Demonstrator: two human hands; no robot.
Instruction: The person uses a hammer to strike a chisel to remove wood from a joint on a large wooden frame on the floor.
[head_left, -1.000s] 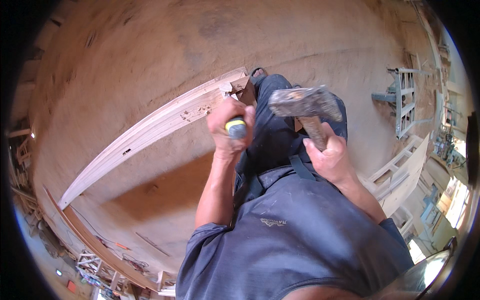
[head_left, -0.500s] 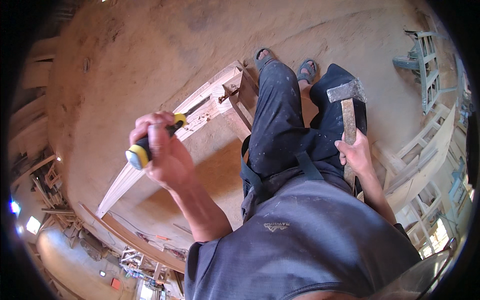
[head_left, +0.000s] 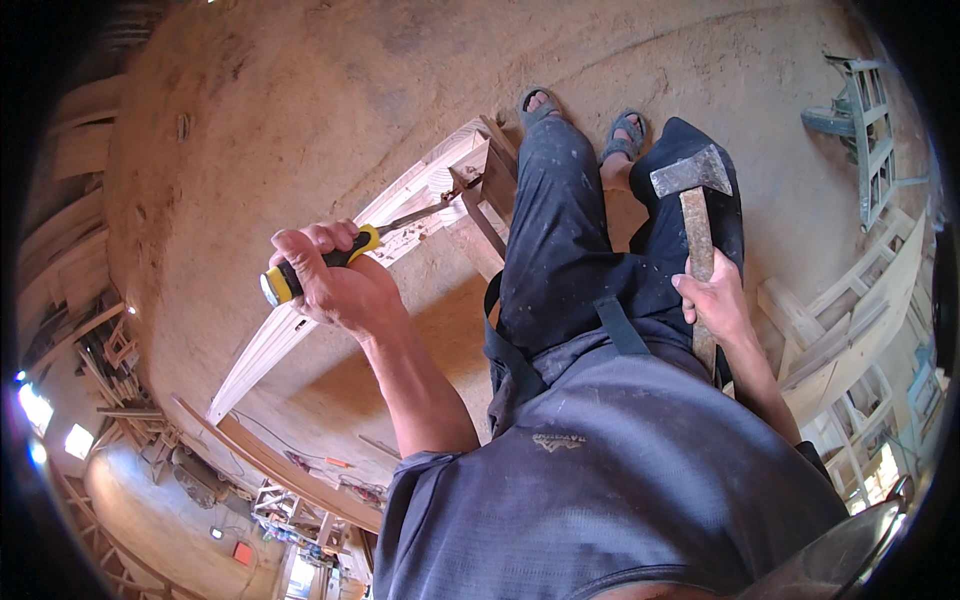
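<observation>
Chisel (head_left: pixel 345 250) with a yellow-and-black handle lies in the left hand (head_left: pixel 335 285), the fist clenched round the grip and the steel blade pointing away toward the end of a pale wooden frame piece (head_left: pixel 420 200). The blade tip sits at a cut notch near the frame's end, by the person's left knee; whether it touches the wood cannot be told. The long pale plank of that frame runs down and to the left across the earthen floor (head_left: pixel 300 90). The right hand (head_left: pixel 715 300) grasps the wooden shaft of a hammer (head_left: pixel 692 195), its grey, rust-flecked head raised above the right thigh of dark, dust-specked trousers. Two feet in grey sandals (head_left: pixel 585 115) rest on the floor beyond the knees. To the right stand a pale green metal rack (head_left: pixel 865 120) and some light wooden frames (head_left: pixel 850 320). More stacked timber (head_left: pixel 90 290) lies along the left edge. No packages, labels or signs can be made out.
</observation>
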